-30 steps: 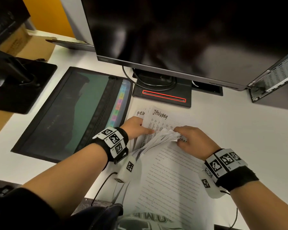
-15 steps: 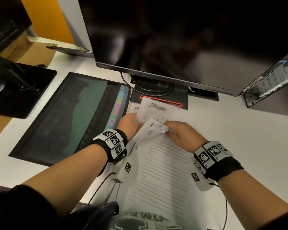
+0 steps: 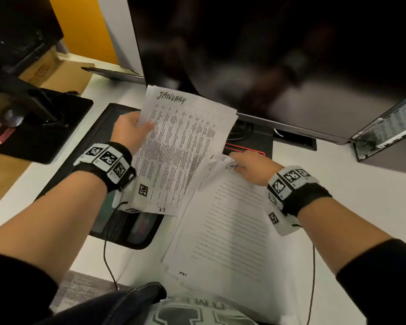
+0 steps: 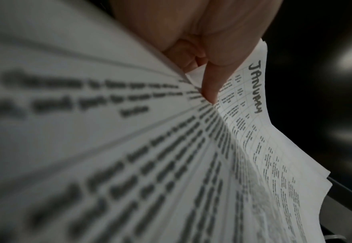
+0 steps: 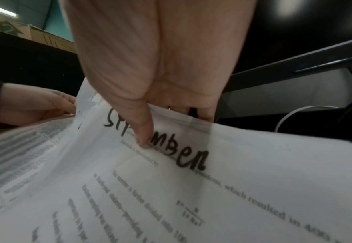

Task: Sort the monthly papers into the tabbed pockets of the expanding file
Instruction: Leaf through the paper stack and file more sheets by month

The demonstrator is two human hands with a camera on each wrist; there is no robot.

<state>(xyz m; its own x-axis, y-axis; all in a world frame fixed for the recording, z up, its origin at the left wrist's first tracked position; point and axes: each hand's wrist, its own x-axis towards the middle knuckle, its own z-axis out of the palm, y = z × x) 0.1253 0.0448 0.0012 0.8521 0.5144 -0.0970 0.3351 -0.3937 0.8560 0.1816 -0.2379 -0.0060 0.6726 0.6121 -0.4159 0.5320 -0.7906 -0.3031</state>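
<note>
Two bundles in my hands, none filed yet as far as the views show. My left hand [image 3: 129, 130] grips the January papers [image 3: 181, 148] at their upper left edge, thumb [image 4: 210, 82] pressed on the printed face, the other fingers curled behind; several sheets hang together, tilted up off the surface. My right hand [image 3: 249, 167] pinches the top edge of the September sheet [image 5: 191, 180], thumb [image 5: 142, 125] on the handwritten heading, fingers tucked under; this sheet heads the remaining stack [image 3: 223, 231], which lies on the white surface [image 3: 361, 219] and overhangs its near edge toward my lap.

The expanding file [image 3: 99, 146] lies flat at 9 o'clock from the stack, largely beneath my left forearm. Its tabs are mostly hidden here; cannot tell which pocket is which, or whether any holds paper. A monitor [image 3: 267, 55] stands at 12 o'clock.

Judgement: early stage, separating the months. January is parted from the rest and lies directly over the file, so its filing seems the step in hand. Left to do: everything, including September and whatever lies under it.

Relative position: the January papers sit in my left fingers, above the file; the September sheet touches my right fingers, at 3 o'clock of January.
</note>
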